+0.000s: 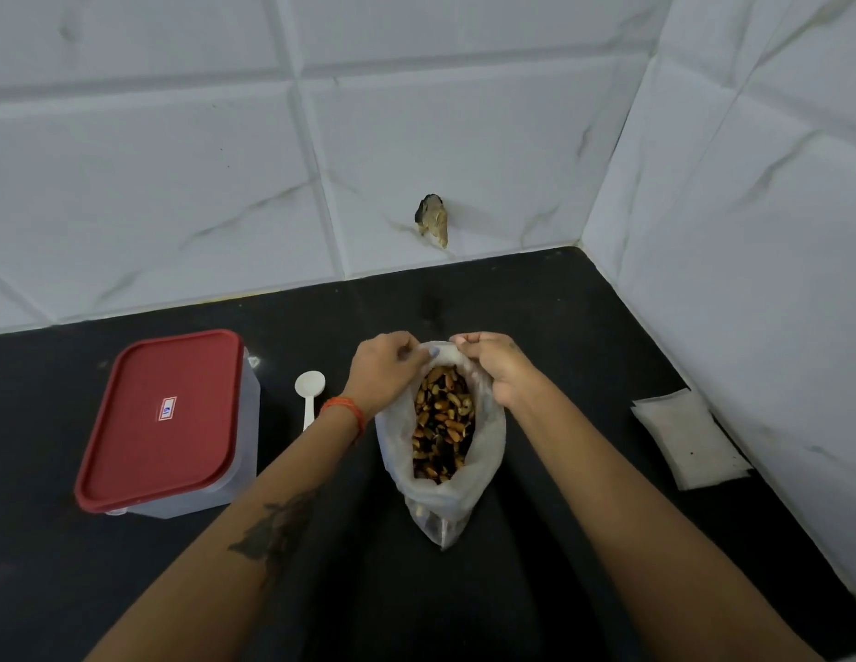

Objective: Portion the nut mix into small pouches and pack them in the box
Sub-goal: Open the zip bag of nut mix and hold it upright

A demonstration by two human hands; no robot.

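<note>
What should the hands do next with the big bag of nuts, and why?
Probably let the left hand go of the bag's rim and pick up the white spoon. Both hands, the right hand too, already pinch the plastic bag open, the nut mix shows, and the spoon lies just left of it. The red-lidded box is still closed.

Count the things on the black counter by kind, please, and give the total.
Box with red lid: 1
White spoon: 1
Bag of nut mix: 1, held by left hand and right hand
Stack of small pouches: 1
Total: 4
</note>
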